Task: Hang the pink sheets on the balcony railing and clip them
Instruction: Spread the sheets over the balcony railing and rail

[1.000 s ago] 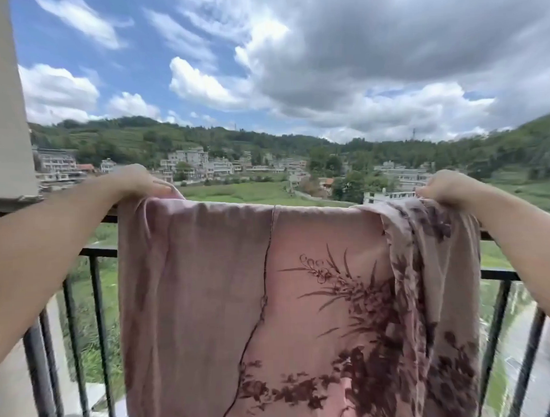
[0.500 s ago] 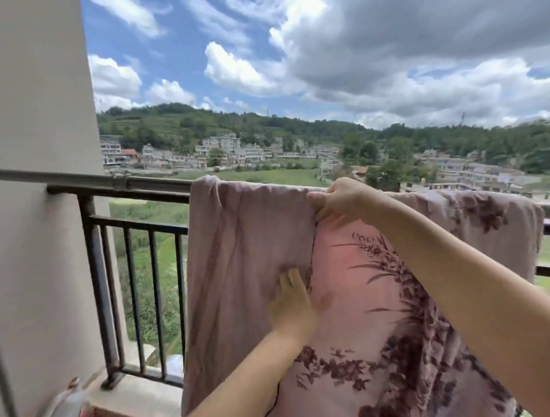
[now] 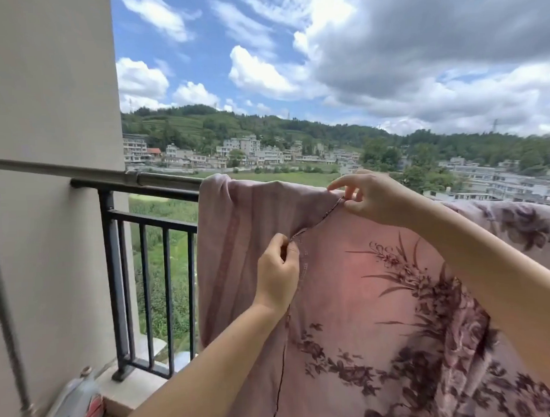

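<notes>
A: Status?
B: Pink floral cotton sheet (image 3: 379,298) is draped over the black metal balcony railing (image 3: 148,194), right of the beige wall. Left hand (image 3: 277,275) and right hand (image 3: 371,198) each pinch its dark seam, grip clamped on the fabric.
A: Step?
B: Straightening, I'd say. No clips visible; clipping comes next.

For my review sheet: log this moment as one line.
stage: adjusting hung sheet | pink sheet: draped over railing | left hand: pinching seam | right hand: pinching seam at rail | clips: none visible
</notes>
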Tool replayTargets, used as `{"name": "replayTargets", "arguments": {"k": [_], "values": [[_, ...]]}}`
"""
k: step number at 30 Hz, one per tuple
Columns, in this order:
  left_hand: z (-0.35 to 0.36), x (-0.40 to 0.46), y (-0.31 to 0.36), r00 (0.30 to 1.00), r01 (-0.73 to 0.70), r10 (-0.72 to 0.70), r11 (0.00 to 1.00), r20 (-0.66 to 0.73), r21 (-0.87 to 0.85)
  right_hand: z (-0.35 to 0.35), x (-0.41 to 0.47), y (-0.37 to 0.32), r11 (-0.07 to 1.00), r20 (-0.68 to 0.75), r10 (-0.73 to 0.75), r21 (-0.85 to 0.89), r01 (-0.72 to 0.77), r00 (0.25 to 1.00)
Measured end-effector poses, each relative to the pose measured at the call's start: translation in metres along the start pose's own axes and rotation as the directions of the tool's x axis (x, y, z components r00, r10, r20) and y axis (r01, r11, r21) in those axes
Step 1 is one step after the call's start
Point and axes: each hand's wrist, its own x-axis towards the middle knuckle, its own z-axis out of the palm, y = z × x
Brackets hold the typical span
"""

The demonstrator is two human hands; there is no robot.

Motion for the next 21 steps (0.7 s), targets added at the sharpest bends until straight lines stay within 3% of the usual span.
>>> {"name": "replayTargets", "arguments": {"k": [3,8,12,17,21], "values": [[-0.037,0.028,0.029,0.997,0.042,-0.052,0.983,-0.057,-0.178,0.005,0.014,0.003,0.994,-0.057,-0.074,-0.090,0.069,0.996],[-0.110,0.089,0.069,0.996,0.067,-0.059,0.989,0.065,-0.134,0.011,0.067,-0.023,0.979,-0.149,-0.154,-0.160,0.130,0.977],[-0.161,0.124,0.082,0.999,0.036,-0.039,0.997,0.030,0.072,0.018,0.114,-0.068,0.948,-0.190,-0.202,-0.284,0.143,0.961],[-0.226,0.159,0.067,0.997,-0.007,0.038,0.920,-0.073,0.392,0.044,0.175,-0.134,0.974,-0.228,-0.216,-0.124,0.192,0.949],[-0.283,0.185,0.044,0.992,0.045,0.011,0.900,-0.125,0.433,0.079,0.219,-0.190,0.991,-0.211,-0.134,-0.031,0.130,0.968]]}}
